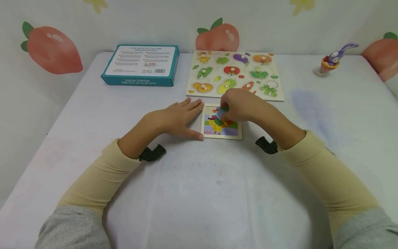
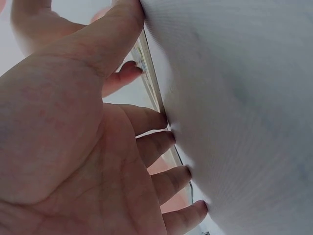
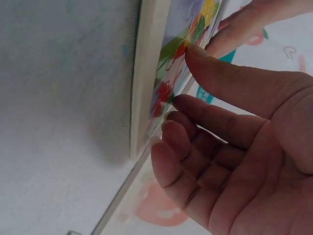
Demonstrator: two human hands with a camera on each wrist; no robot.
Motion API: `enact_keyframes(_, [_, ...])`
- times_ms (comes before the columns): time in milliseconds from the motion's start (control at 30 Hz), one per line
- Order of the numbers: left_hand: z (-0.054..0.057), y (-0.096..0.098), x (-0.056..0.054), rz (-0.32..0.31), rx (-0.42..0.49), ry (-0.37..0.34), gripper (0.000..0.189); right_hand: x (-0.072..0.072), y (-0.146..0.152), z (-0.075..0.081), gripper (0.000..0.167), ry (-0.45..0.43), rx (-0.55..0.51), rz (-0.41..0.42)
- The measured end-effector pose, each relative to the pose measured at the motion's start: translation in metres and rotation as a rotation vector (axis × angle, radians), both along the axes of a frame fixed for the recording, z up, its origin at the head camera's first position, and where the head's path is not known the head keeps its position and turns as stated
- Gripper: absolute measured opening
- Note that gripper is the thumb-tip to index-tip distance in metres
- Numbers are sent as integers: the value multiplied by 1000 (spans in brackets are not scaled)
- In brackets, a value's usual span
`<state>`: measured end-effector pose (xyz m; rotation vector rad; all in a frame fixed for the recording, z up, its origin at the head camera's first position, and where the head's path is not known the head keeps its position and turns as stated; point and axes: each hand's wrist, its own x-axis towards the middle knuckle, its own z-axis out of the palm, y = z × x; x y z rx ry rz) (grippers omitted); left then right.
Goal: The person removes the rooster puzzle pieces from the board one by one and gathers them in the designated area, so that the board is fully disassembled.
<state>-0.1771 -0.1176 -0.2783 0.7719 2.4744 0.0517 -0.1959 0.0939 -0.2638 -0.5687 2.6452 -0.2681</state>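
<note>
In the head view a small square jigsaw puzzle [image 1: 212,129] with a light frame lies on the table and shows a colourful bird. My left hand [image 1: 178,119] rests flat beside it, thumb and fingers spread along the frame's left edge; the left wrist view shows its fingertips [image 2: 168,122] down on the tabletop. Over the puzzle's upper right part is my right hand [image 1: 242,105], pinching a puzzle piece [image 1: 221,112] between thumb and index finger, right at the picture. The other right fingers [image 3: 168,161] curl beside the frame. The right hand hides part of the picture.
Behind the puzzle lies a vegetable knob board [image 1: 214,72], close to the right hand. A teal and white box [image 1: 140,65] sits at the back left. At the back right stands a small purple rabbit figure [image 1: 332,60] in a cup. Fruit-print cloth [image 1: 149,20] hangs behind.
</note>
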Motion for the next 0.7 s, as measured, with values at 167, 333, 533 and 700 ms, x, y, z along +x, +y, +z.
enact_keyframes(167, [-1,0,0,-1,-5,10,110,-1,-1,0,37,23,10,4])
enact_keyframes(333, [-1,0,0,-5,-8,10,111,0,-2,0,41,49,19,2])
enact_keyframes(533, [-2,1,0,-4,-7,14,111,3,-1,-1,43,55,-13,-35])
enact_keyframes(700, [-2,1,0,-6,-8,17,111,4,2,-2,42,62,-78,-28])
